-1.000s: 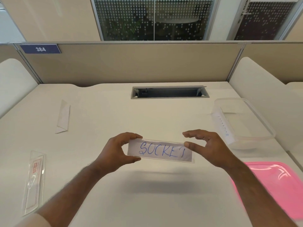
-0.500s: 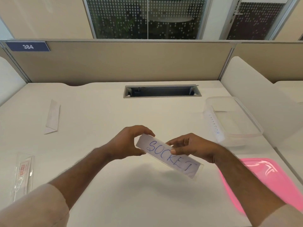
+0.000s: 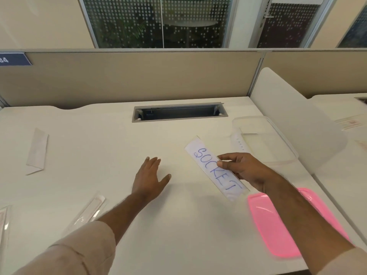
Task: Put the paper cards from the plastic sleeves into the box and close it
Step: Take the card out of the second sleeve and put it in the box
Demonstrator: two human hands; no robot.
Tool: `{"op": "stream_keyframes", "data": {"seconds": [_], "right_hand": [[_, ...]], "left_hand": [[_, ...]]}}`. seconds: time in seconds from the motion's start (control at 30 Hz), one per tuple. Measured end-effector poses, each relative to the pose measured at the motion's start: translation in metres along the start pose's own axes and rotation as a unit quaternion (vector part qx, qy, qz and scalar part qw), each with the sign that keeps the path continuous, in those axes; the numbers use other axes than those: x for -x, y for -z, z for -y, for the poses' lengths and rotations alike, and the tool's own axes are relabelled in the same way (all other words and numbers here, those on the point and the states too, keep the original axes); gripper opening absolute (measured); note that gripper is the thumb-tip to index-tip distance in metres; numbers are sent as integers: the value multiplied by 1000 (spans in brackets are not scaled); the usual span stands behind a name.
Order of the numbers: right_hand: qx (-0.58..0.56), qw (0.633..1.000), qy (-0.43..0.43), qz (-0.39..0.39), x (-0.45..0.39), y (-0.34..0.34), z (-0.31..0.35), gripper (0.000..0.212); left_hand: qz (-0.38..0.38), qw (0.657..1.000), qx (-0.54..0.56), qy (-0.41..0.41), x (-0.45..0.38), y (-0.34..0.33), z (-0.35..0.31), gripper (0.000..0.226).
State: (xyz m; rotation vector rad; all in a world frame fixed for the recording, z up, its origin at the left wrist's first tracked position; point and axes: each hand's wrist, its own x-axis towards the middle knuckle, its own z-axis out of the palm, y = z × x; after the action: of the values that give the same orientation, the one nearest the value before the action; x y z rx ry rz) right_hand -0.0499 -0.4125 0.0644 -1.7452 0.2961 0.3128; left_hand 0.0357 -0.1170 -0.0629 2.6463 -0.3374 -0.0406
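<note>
**Card held beside the box**

From left: folded white paper strip and clear glossy plastic sleeve flat on matte white desk. Left hand spread, empty. Right hand pinching long white "SOCKET" paper card, near clear rectangular plastic box; glossy pink lid beneath the forearm.

An office: cubicle partition, numbered plate, desk.
</note>
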Motion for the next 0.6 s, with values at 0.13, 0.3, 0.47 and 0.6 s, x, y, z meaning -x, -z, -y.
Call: {"op": "stream_keyframes", "data": {"seconds": [0.13,0.3,0.47,0.6], "right_hand": [[-9,998,-6,-54,-3,31,3,28],[-16,993,-10,-121,-12,79,8,28],[-19,981,-7,-194,-30,125,12,25],[1,968,-28,-248,-54,149,7,33]], "left_hand": [[-6,999,-31,8,-6,-27,-6,84],[14,996,-86,-13,-11,-51,-13,89],[15,995,-102,-14,-12,-53,-10,89],[18,994,-106,-12,-12,-53,-11,89]]}}
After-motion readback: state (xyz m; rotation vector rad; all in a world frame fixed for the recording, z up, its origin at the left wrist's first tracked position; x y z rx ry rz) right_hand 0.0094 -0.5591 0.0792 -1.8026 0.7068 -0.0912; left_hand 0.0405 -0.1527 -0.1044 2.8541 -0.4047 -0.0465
